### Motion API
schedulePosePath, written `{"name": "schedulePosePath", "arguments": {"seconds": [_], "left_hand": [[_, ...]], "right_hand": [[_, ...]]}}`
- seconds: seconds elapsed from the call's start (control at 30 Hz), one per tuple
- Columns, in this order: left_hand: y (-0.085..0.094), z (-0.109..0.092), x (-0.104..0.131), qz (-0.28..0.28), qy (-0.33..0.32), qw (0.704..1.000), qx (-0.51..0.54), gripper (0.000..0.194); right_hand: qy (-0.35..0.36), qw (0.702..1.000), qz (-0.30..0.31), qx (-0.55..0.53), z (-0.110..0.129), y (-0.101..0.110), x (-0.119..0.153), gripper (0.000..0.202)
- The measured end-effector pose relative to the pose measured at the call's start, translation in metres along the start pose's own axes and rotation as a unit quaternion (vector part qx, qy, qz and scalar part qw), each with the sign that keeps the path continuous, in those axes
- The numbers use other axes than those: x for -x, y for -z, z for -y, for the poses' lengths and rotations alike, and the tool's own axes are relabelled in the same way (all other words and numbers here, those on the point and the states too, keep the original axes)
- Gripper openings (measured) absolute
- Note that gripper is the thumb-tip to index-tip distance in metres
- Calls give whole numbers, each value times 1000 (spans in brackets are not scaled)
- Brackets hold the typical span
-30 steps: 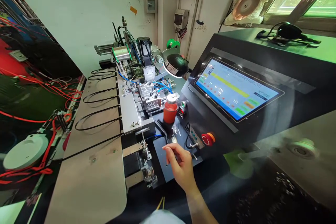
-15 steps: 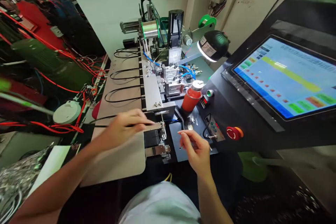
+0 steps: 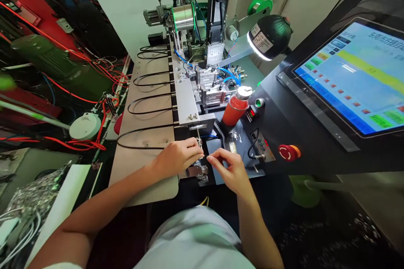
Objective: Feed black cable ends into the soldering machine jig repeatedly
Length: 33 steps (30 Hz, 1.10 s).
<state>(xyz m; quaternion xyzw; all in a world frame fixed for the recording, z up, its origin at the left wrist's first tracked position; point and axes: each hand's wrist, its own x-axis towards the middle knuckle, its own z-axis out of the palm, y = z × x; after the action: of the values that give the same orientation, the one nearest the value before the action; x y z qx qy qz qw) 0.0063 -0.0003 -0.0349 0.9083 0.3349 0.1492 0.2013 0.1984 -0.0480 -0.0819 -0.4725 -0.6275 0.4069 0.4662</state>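
My left hand (image 3: 182,156) reaches over the small metal fixture at the front end of the machine's rail, its fingers pressed together; what they hold, if anything, is too small to tell. Just to the right, my right hand (image 3: 227,168) has its thumb and fingertips pinched close to the left fingertips, with a narrow gap between the hands. Below the left hand shows a second metal clamp (image 3: 202,172). Black cable loops (image 3: 143,147) lie on the beige plate (image 3: 126,172) left of the rail. An orange bottle (image 3: 233,111) stands beyond my right hand.
At the right are a touchscreen (image 3: 356,75) and a red emergency button (image 3: 288,152). A lit black lamp (image 3: 269,37) hangs over the machine's blue-tubed cylinders (image 3: 210,86). A wire spool (image 3: 183,17) sits behind. A small clear packet (image 3: 232,147) lies near the bottle.
My left hand has moved right, onto the front fixture and close to my right hand. A cable loop now lies at the plate's front. The view has shifted slightly.
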Motion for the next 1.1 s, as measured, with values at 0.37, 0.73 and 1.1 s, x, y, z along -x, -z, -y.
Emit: {"name": "schedulePosePath", "arguments": {"seconds": [0.37,0.73,1.1], "left_hand": [[-15,-22,-4,-118,96,967,206,19],[-10,8,-6,-80,199,974,77,25],[-16,18,-12,-23,254,967,0,25]], "right_hand": [[68,958,-277,9,-7,-45,4,23],[-22,979,-201,-25,-14,-27,0,20],[-49,979,-197,-12,-27,-24,0,25]]}}
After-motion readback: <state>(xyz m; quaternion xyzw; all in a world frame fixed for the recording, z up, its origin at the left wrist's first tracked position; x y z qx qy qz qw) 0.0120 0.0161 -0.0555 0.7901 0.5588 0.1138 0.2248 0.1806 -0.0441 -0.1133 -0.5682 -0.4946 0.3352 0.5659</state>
